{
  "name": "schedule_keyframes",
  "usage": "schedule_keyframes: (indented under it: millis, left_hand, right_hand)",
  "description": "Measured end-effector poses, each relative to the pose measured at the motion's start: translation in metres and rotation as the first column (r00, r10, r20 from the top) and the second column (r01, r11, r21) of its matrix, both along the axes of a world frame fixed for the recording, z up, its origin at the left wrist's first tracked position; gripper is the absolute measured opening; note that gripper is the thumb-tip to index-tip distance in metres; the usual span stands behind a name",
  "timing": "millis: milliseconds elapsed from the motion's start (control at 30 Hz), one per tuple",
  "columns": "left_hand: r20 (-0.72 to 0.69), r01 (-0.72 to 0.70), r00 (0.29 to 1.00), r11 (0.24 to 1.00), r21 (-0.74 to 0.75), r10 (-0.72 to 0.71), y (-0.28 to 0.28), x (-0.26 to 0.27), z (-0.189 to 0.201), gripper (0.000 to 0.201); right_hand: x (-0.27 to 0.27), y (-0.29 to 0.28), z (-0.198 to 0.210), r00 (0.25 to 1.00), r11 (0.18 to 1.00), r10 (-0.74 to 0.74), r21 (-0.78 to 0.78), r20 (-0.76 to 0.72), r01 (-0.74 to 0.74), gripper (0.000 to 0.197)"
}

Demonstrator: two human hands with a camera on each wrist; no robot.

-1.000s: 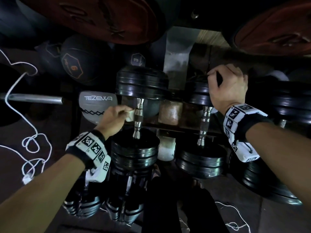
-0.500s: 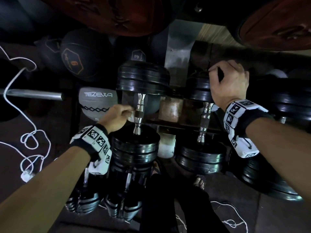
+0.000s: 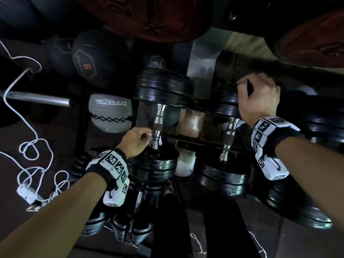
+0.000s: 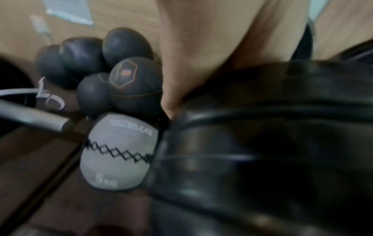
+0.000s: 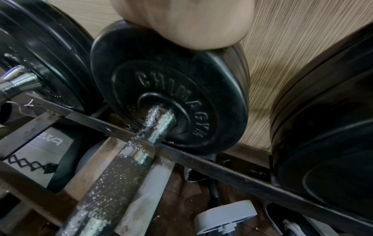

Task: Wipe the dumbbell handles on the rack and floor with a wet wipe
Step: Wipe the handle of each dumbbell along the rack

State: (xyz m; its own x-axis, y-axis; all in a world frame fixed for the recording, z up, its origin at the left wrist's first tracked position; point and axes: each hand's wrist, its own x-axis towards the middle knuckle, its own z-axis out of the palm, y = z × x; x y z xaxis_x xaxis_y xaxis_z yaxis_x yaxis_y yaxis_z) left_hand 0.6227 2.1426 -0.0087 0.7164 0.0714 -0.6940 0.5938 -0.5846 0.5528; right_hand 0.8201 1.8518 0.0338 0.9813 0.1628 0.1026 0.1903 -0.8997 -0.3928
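Two black-plate dumbbells lie across the rack rails. My left hand (image 3: 138, 141) holds a white wet wipe (image 3: 149, 139) against the near end of the left dumbbell's chrome handle (image 3: 158, 121), fingers curled round it. In the left wrist view only the palm (image 4: 212, 47) and the black plate (image 4: 272, 143) show. My right hand (image 3: 258, 99) grips the top of the far plate (image 3: 226, 104) of the right dumbbell, whose knurled handle (image 3: 229, 135) is bare. The right wrist view has that plate (image 5: 171, 95), the handle (image 5: 125, 167) and the palm (image 5: 191, 24).
Dark medicine balls (image 3: 87, 62) and a grey TEZEWA ball (image 3: 110, 112) sit left of the rack. A steel bar (image 3: 35, 98) and a white cable (image 3: 28, 146) lie on the floor at left. More dumbbells (image 3: 130, 226) sit below, and large plates (image 3: 320, 127) crowd the right.
My left hand has slid the wipe down the handle from its middle to the end nearest me. The right hand has stayed on the far plate.
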Motion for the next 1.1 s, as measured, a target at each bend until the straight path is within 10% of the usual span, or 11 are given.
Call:
schedule_keyframes:
  millis: [367, 667, 1100]
  left_hand:
    - [0.136, -0.176, 0.973, 0.981, -0.077, 0.185, 0.001, 0.071, 0.027, 0.03]
    - [-0.075, 0.014, 0.997, 0.999, -0.051, -0.018, 0.0, 0.008, 0.009, 0.014]
    - [0.348, -0.267, 0.914, 0.956, 0.122, 0.21, -0.044, -0.03, 0.052, 0.027]
  right_hand:
    - [0.0, -0.001, 0.0, 1.0, 1.0, 0.01, -0.015, -0.004, -0.01, 0.032]
    - [0.0, -0.001, 0.002, 1.0, 1.0, 0.014, -0.018, -0.013, -0.014, 0.036]
    - [-0.02, -0.009, 0.0, 0.995, 0.997, 0.066, 0.046, -0.071, -0.063, 0.052]
